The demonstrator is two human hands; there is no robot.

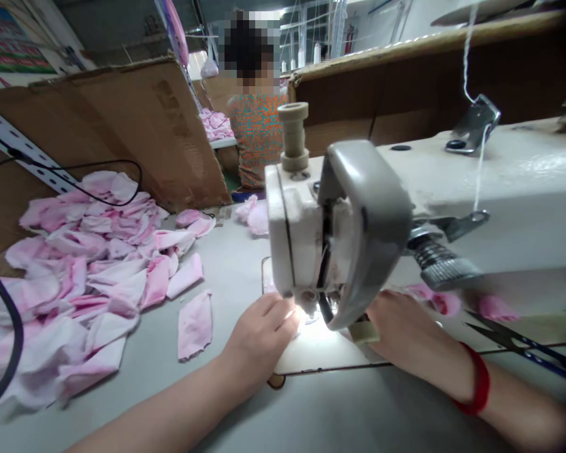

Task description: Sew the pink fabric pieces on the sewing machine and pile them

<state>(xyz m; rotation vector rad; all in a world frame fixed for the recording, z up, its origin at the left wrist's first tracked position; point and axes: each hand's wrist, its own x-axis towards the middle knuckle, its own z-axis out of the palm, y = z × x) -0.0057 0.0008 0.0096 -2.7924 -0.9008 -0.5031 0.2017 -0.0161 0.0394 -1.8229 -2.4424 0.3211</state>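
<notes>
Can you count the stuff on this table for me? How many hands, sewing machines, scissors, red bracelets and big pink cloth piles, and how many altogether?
Hands: 2, the left hand and the right hand
Sewing machine: 1
Scissors: 1 pair
Red bracelet: 1
Big pink cloth pile: 1, its pieces too tangled to count
Total: 6

Left fingers (pixel 285 316) by the sewing machine (pixel 434 192), pink cloth pieces (pixel 87 245) heaped leftward.

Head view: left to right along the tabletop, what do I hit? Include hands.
Pile of pink fabric pieces → single flat pink piece → left hand → right hand → scissors.
</notes>
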